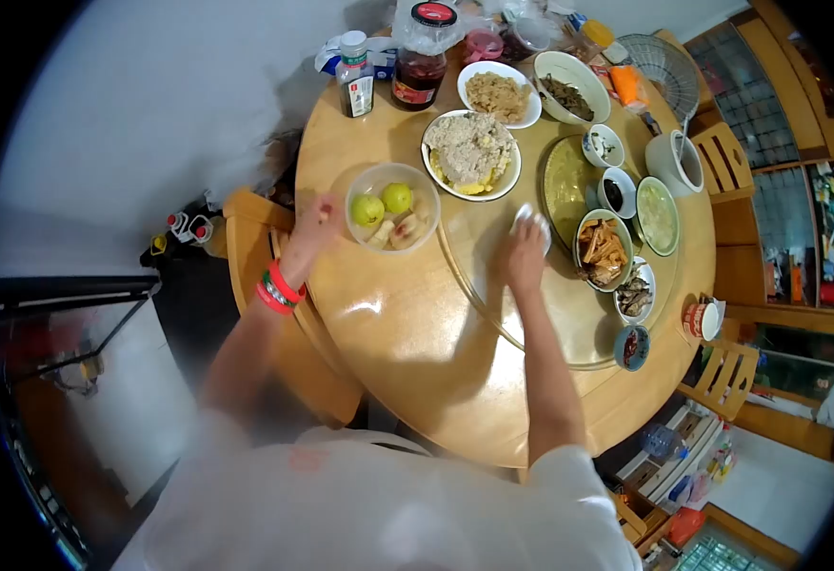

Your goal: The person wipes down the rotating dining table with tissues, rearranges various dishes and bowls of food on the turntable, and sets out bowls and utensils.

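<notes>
My right hand (526, 255) presses a crumpled white tissue (526, 215) onto the light wooden turntable (482, 249); its fingers lie over the tissue. My left hand (316, 231), with red and green bands at the wrist, is just left of a clear plastic bowl (365, 182). Its fingers are blurred, so whether they touch the bowl or hold anything is unclear. In the bowl lie two green round fruits (397, 198) and some pale, browned pieces (407, 230). A white bowl (475, 194) of crumbly pale food over something yellow stands behind, between my hands.
Several dishes crowd the right side, among them a bowl of brown strips (603, 252) and a small dark blue cup (631, 347). A dark bottle (355, 76) and a large red-lidded jar (419, 71) stand at the back left. Wooden chairs (722, 157) surround the round table.
</notes>
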### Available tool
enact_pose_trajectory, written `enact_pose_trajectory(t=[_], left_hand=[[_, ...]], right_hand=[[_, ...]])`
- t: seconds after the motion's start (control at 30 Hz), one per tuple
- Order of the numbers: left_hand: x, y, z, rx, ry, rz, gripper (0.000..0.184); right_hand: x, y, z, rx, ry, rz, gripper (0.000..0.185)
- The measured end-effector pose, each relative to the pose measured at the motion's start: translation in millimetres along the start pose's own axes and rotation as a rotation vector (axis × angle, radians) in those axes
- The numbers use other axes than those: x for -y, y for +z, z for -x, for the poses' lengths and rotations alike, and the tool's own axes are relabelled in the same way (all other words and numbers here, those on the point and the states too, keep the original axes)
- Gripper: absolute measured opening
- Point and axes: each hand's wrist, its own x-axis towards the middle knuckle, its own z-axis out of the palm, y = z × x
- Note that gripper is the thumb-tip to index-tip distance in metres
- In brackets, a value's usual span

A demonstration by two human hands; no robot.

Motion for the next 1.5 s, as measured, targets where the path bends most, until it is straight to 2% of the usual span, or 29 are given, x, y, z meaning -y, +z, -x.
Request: enact_pose_trajectory(t=[0.07,0.1,0.17,0.2,0.3,0.43,0.5,0.57,0.7,0.77,0.8,0.87,0.97,1.0,1.13,1.17,1.23,1.3,1.37,1.4,1.47,1.5], left_hand=[[17.3,11.9,0.7,0.122,-0.244,-0.058,0.047],[15.1,17.0,2.4,0.13,-0.247,-0.053,0.047],[11.8,22.5,23.4,0.159,-0.236,-0.023,0.052],[12.5,21.7,31.8,0.166,-0.248,-0.021,0.052],[4.1,10.3,38.8,0.167,-0.185,0.06,0.056],[-9.2,-20.5,63.1,0.185,-0.101,0.147,0.058],[-14.6,-38.9,82.1,0.191,-0.042,0.156,0.058],[-11.1,-54.6,104.4,0.211,0.0,0.125,0.054],[-17.7,-79.2,153.6,0.346,0.014,0.023,0.048],[-27.1,-92.8,170.7,0.385,-0.001,0.01,0.047],[-32.9,-98.9,173.5,0.398,0.026,-0.018,0.044],[-39.7,-110.9,163.1,0.395,0.075,-0.036,0.04],[-41.2,-134.7,116.1,0.39,0.121,0.018,0.044],[-45.3,-137.7,96.7,0.334,0.109,0.019,0.041],[-57.3,-155.0,-7.5,0.238,0.159,0.048,0.04],[-61.6,-158.7,-36.6,0.243,0.154,0.048,0.04],[-60.9,-158.5,-102.0,0.176,0.163,0.071,0.036],[-62.6,-156.6,-169.8,0.139,0.19,0.023,0.035],[-64.9,-154.0,-231.5,0.018,0.562,-0.314,0.035],[-70.4,-151.5,-258.1,0.041,0.558,-0.32,0.035],[-82.2,-137.3,-303.5,-0.106,0.802,-0.703,0.038],[-88.0,-128.1,-323.5,-0.079,0.808,-0.7,0.038]], right_hand=[[23.4,-16.8,28.6,0.031,-0.01,0.004,0.052],[25.9,-17.0,35.2,0.07,-0.013,0.027,0.051],[1.1,-12.0,10.1,0.112,0.151,-0.08,0.047],[-12.4,-13.2,-6.9,0.095,0.131,0.048,0.043],[-9.6,-2.4,-11.9,0.106,0.175,0.206,0.043],[38.8,-38.6,80.7,0.128,0.117,-0.035,0.049],[58.7,-61.5,130.5,0.094,0.087,-0.032,0.049],[71.6,-73.7,162.2,0.141,0.195,-0.047,0.048],[96.3,-73.2,200.9,-0.006,0.243,-0.029,0.047],[112.0,-75.3,224.6,0.132,0.323,-0.208,0.043],[120.3,-75.1,239.2,0.131,0.33,-0.209,0.043],[130.6,-73.9,256.6,-0.049,0.48,-0.178,0.035],[134.5,-82.4,267.8,0.022,0.558,-0.278,0.036],[134.9,-80.6,268.2,0.06,0.573,-0.281,0.044],[166.3,-88.8,238.7,0.095,0.713,-0.257,0.053],[165.6,-78.6,235.9,0.025,0.689,-0.259,0.046],[165.5,-71.8,227.3,0.127,0.636,-0.167,0.038],[169.6,-61.1,216.7,0.067,0.677,-0.134,0.036],[176.9,-56.2,205.4,0.012,0.742,-0.108,0.033],[179.0,-58.8,200.6,-0.021,0.775,-0.119,0.035],[174.7,-54.3,201.4,-0.137,0.88,-0.18,0.036],[175.8,-54.6,198.5,-0.137,0.905,-0.17,0.036]])
